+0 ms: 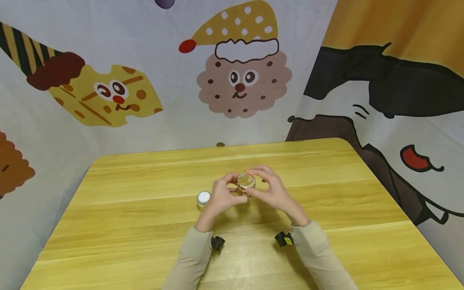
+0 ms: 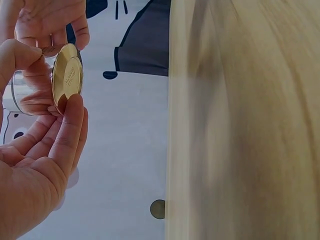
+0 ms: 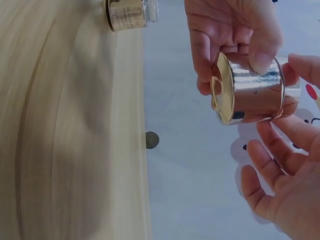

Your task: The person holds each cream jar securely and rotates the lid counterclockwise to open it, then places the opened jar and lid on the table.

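A shiny gold cosmetic jar (image 1: 246,182) is held up off the table between both hands, lid side up in the head view. My left hand (image 1: 223,195) grips its gold body, with thumb and fingertips near the base. At the lid end, the fingers and thumb of my right hand (image 1: 272,191) pinch the rim from the other side. The left wrist view shows the jar's round gold base (image 2: 70,75), with small raised lettering. A second gold jar (image 1: 203,198) with a white-looking top stands on the table beside my left hand; its printed label (image 3: 127,15) shows in the right wrist view.
The yellow wood-grain table (image 1: 137,229) spreads around both hands. Behind its far edge hangs a pale cloth (image 1: 174,129) printed with cartoon food figures. Small black cameras (image 1: 218,243) are strapped at the wrists, below beige sleeves (image 1: 193,253).
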Demonstrator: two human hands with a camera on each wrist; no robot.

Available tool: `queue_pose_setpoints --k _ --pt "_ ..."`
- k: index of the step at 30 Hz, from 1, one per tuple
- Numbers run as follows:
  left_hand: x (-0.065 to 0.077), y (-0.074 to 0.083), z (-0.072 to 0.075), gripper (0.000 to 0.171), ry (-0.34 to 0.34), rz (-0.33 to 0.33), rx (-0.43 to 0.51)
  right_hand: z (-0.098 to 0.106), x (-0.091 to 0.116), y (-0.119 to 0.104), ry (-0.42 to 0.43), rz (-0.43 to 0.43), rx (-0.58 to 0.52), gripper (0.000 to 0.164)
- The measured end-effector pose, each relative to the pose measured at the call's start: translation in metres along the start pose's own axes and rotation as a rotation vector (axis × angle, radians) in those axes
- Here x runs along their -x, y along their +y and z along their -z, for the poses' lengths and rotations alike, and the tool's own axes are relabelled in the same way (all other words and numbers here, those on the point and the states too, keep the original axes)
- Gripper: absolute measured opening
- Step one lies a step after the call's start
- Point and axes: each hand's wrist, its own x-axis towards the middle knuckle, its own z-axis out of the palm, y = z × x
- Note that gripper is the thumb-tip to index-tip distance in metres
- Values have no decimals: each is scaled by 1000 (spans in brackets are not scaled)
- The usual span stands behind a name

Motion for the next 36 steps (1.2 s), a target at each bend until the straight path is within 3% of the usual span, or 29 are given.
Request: queue_pose_setpoints --k 4,10,15,19,24,28,31,36 --pt "0 0 0 42 -4 21 6 -1 2 1 -22 -18 13 54" --pt "0 1 -2 44 4 42 22 -7 2 2 39 -83 2 54" --pt "0 2 -2 43 5 25 11 -5 1 2 61 -56 -17 44" --pt "-1 1 -1 41 9 16 6 -2 0 2 27 -13 -19 40" --pt "-1 0 -1 42 6 16 8 1 1 2 -27 22 -16 49" --pt "-1 0 -1 44 -1 21 16 -3 2 2 -5 -36 -13 57" --pt "-1 0 -1 44 -4 26 14 -2 1 -15 28 -75 -11 51" --pt "-1 0 -1 41 -3 21 9 -3 0 -10 47 -44 -18 42"
